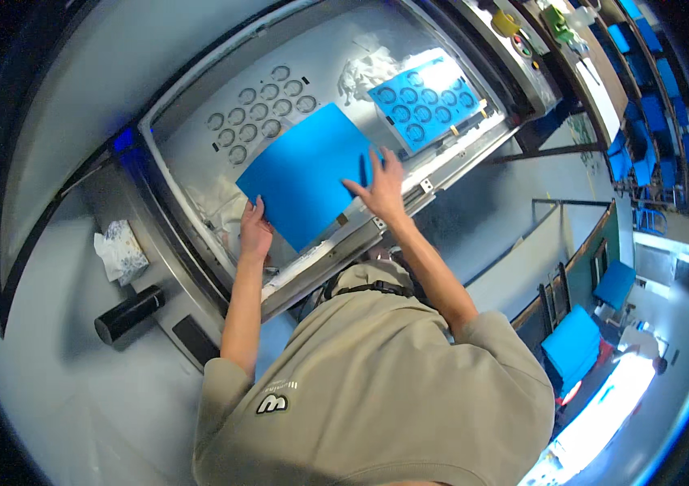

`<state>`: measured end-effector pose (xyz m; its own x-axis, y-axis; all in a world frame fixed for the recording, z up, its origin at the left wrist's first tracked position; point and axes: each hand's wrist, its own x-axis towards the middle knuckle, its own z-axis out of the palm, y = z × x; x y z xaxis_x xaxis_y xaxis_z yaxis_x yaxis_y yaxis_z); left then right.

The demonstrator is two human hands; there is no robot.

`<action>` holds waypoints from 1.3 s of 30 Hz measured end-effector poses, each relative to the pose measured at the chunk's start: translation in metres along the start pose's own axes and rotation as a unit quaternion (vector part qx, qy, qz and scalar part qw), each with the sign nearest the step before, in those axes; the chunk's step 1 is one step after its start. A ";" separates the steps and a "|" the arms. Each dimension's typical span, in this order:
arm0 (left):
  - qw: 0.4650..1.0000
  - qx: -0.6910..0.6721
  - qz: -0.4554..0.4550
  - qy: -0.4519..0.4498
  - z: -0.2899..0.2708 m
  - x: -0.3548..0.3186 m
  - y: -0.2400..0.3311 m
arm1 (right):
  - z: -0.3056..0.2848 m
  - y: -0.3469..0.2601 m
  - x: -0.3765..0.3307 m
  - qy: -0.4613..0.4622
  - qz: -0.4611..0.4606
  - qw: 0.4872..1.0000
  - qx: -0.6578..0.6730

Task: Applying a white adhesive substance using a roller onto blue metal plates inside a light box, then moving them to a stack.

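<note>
At upper left, mind the dark ring-shaped marks [259,112] on the pale, glossy counter [316,47]. Left of centre, note the left hand [255,233], with grip apparently closed on the lower-left edge of the card-like, plain blue rectangular sheet [304,178] at upper centre. Near centre, note the right hand [385,190], spread wide against the right edge; best to keep level. At upper right, avoid the ring-printed blue rectangular sheet [427,101].

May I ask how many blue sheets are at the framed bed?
2: a plain sheet at the left hand and right hand, and a ring-printed sheet farther right. More may lie hidden underneath.
</note>
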<state>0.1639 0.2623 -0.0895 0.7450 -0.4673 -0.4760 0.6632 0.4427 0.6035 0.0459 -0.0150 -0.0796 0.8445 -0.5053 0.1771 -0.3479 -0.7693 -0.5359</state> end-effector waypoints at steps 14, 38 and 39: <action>0.999 0.007 -0.017 -0.026 -0.032 0.013 -0.003 | 0.047 -0.022 -0.045 -0.129 0.087 0.988 0.004; 0.993 0.113 0.018 -0.017 -0.042 0.020 0.008 | 0.075 0.003 -0.048 -0.083 0.040 0.987 -0.134; 0.993 0.114 0.020 -0.014 -0.044 0.020 0.008 | 0.077 0.001 -0.048 -0.084 0.038 0.987 -0.132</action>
<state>0.1872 0.2900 -0.1228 0.7661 -0.4758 -0.4320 0.5970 0.2779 0.7526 0.0366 0.0382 -0.1519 0.8594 -0.5113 -0.0066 -0.4886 -0.8172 -0.3057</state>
